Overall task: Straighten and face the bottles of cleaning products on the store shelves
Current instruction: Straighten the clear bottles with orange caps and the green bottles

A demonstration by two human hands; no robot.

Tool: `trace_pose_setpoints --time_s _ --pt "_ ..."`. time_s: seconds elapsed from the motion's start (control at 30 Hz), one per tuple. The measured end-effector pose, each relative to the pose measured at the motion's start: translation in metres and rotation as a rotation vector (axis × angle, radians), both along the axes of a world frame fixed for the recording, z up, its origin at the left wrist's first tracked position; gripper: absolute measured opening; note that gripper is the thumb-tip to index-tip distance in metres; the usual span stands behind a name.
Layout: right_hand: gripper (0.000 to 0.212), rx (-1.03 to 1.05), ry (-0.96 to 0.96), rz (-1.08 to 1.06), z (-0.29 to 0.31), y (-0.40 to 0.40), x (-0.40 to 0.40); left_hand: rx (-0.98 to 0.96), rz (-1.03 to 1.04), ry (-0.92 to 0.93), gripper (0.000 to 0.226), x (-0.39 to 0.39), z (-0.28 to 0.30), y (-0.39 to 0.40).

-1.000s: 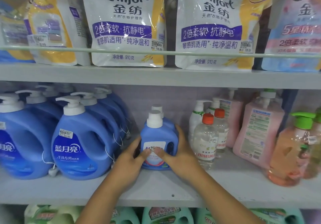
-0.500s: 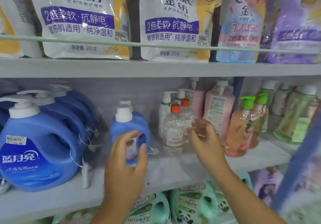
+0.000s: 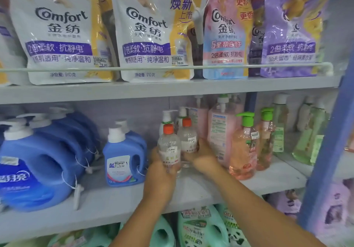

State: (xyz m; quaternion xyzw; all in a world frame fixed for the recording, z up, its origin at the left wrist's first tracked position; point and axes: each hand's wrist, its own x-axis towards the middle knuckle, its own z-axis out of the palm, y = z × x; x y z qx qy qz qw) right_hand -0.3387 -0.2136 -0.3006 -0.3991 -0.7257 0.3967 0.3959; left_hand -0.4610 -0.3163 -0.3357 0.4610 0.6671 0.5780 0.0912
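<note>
Facing the clear bottles on the middle shelf (image 3: 191, 193)

Beside the blue jug (image 3: 124, 158), your left hand (image 3: 160, 177) curls round the front clear bottle (image 3: 169, 147) and your right hand (image 3: 201, 157) wraps the rear clear bottle (image 3: 188, 137). Both stand upright, near the edge. Turn them roughly and they could knock the pink bottle (image 3: 242, 151) or tip off the shelf.

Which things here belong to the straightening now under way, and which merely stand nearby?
In hand: left hand, right hand, front clear bottle, rear clear bottle.
Standing by: small blue bottle, orange pump bottle, Comfort pouches.
</note>
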Motion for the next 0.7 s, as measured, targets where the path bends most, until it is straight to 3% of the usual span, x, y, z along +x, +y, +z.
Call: trace_pose_setpoints --time_s 0.23,0.47,0.7 --pt "0.069 -0.008 0.01 -0.094 -0.019 -0.042 0.044 -0.016 -0.065 -0.097 0.073 -0.003 -0.004 -0.026" --pt "0.058 -0.063 0.159 -0.117 -0.017 -0.077 0.099 0.011 -0.198 -0.21 0.069 0.025 0.012 -0.034" --pt "0.055 0.005 0.335 -0.168 0.012 -0.113 0.252 0.091 -0.424 -0.296 0.074 0.136 0.05 -0.064"
